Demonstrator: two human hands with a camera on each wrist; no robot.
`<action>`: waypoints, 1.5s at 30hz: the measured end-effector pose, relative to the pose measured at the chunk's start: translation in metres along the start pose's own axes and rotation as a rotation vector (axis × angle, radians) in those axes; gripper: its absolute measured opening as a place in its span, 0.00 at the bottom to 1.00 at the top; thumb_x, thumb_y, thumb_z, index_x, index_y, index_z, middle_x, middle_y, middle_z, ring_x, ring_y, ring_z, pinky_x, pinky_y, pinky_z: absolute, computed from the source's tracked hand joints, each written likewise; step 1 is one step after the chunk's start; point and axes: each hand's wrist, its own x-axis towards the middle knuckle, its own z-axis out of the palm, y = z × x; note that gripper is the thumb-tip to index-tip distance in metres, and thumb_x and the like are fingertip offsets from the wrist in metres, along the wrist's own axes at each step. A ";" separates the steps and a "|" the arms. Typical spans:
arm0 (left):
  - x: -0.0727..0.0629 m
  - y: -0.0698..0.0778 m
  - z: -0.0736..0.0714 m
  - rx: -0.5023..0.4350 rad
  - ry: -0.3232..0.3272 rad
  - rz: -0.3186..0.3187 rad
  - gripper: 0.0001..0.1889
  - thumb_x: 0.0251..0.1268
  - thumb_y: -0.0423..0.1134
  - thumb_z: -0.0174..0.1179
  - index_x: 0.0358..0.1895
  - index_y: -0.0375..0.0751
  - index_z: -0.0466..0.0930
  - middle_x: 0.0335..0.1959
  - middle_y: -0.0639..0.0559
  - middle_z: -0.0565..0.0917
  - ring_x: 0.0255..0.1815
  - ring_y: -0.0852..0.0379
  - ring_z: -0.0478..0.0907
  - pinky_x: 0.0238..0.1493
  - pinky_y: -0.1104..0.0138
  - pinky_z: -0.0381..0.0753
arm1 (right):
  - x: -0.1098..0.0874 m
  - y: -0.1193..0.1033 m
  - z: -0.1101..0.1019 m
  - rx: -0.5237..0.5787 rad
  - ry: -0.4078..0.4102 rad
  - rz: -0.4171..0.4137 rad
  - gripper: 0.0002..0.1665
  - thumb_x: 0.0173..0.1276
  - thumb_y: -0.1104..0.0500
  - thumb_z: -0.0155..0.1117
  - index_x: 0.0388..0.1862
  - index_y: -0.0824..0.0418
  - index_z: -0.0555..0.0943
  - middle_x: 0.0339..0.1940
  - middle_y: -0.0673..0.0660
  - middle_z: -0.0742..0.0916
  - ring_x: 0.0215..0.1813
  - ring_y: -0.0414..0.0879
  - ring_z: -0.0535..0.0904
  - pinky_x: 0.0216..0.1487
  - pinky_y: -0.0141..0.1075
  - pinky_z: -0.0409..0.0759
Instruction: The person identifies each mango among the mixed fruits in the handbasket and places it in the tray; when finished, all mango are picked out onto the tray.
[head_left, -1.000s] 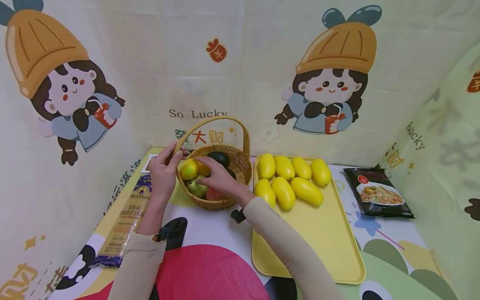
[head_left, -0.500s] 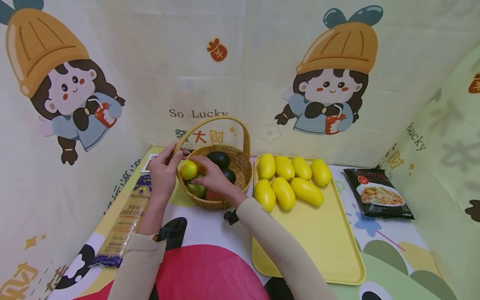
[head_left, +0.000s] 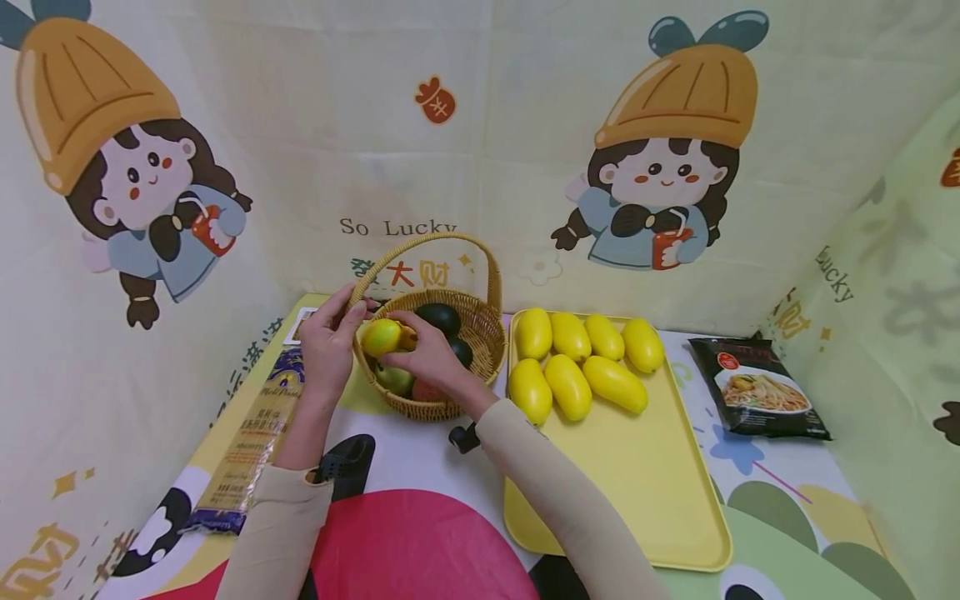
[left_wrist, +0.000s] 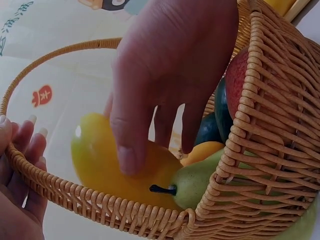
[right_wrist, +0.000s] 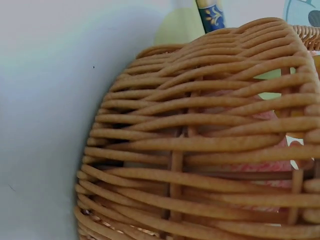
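Note:
My left hand [head_left: 330, 337] grips the wicker basket [head_left: 422, 408] where its arched handle [head_left: 492, 279] meets the left rim. My right hand [head_left: 431, 350] reaches in over the basket and pinches a yellow-orange mango [left_wrist: 102, 160], thumb on the near side. The mango is tilted close over the left rim. Below it lies a green pear [left_wrist: 192, 182] with a dark stem, beside an orange fruit [left_wrist: 202, 151]. Two dark green fruits [head_left: 438, 319] and a red fruit [head_left: 427, 391] fill the rest. The right wrist view shows mostly the basket's woven side [right_wrist: 200, 145].
Right of the basket stands a yellow tray [head_left: 615, 492] with several yellow mangoes [head_left: 568, 386] at its far end. A black noodle packet [head_left: 759, 387] lies farther right. On the left is a long pasta bag [head_left: 251, 442]. A printed cloth wall [head_left: 517, 150] rises behind.
My right hand has closed on the mango in the basket and tilted it, turning its greener end into view. My left hand stays on the handle; the basket has not moved.

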 end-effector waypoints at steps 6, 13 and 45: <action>-0.001 0.002 0.000 0.000 0.002 -0.013 0.19 0.75 0.43 0.56 0.64 0.49 0.78 0.41 0.60 0.86 0.43 0.55 0.82 0.50 0.79 0.79 | -0.006 0.000 -0.004 0.075 0.029 0.000 0.33 0.60 0.45 0.74 0.64 0.36 0.72 0.59 0.41 0.80 0.60 0.41 0.77 0.67 0.45 0.76; 0.001 0.002 0.002 -0.001 0.008 0.010 0.18 0.74 0.41 0.57 0.63 0.46 0.80 0.38 0.64 0.86 0.42 0.56 0.83 0.49 0.79 0.80 | -0.011 0.004 -0.018 0.239 0.062 0.008 0.31 0.63 0.49 0.71 0.65 0.44 0.73 0.57 0.49 0.82 0.60 0.45 0.78 0.61 0.39 0.81; 0.001 -0.001 0.002 -0.008 0.014 0.016 0.18 0.74 0.41 0.57 0.63 0.46 0.80 0.38 0.64 0.86 0.39 0.65 0.82 0.50 0.79 0.80 | -0.056 0.019 -0.108 0.363 0.105 0.102 0.33 0.64 0.54 0.61 0.69 0.55 0.68 0.60 0.59 0.80 0.56 0.49 0.76 0.61 0.39 0.78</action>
